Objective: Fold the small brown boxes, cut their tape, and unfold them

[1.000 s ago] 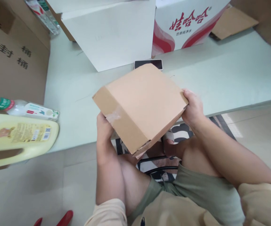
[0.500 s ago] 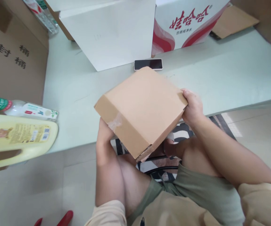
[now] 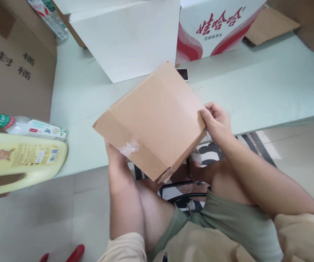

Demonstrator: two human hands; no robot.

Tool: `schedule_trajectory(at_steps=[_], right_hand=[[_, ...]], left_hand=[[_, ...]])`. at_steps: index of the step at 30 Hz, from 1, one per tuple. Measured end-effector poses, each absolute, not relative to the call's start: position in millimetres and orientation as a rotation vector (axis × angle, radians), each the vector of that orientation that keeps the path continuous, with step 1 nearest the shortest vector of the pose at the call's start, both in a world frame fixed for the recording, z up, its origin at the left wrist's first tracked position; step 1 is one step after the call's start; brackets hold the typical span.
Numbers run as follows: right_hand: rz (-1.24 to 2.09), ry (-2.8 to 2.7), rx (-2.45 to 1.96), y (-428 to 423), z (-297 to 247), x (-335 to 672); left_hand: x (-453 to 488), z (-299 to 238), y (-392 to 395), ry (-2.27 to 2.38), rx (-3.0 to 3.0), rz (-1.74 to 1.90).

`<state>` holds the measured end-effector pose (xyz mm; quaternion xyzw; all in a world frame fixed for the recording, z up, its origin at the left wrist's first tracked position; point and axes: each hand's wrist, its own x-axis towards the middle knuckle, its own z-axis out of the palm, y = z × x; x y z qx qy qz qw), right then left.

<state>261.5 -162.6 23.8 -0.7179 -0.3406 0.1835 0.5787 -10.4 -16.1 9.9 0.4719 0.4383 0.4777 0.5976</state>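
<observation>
I hold a flat brown cardboard box in the air over the near edge of a pale green table. A scrap of clear tape sticks to its near side. My left hand grips it from below at the lower left, with most of its fingers hidden under the box. At the box's right edge my right hand holds on with curled fingers. The box tilts, its far corner raised.
A black phone lies on the table, mostly hidden behind the box. Beyond stand a white carton and a red-and-white carton. A brown carton, a water bottle and a yellow jug are at left.
The box has tilted up and shifted left and away, now covering most of the phone. My right hand has slid left along the box's edge.
</observation>
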Motion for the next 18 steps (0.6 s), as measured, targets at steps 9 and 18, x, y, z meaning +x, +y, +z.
schedule_trajectory(at_steps=[9, 18], right_hand=[[0.438, -0.815, -1.7, -160.2, 21.2, 269.4], [1.092, -0.54, -1.401, -152.4, 16.0, 255.8]], left_hand=[[-6.0, 30.5, -14.5, 0.916, 0.815, 1.107], [1.1, 37.7, -11.3, 0.745, 0.798, 1.245]])
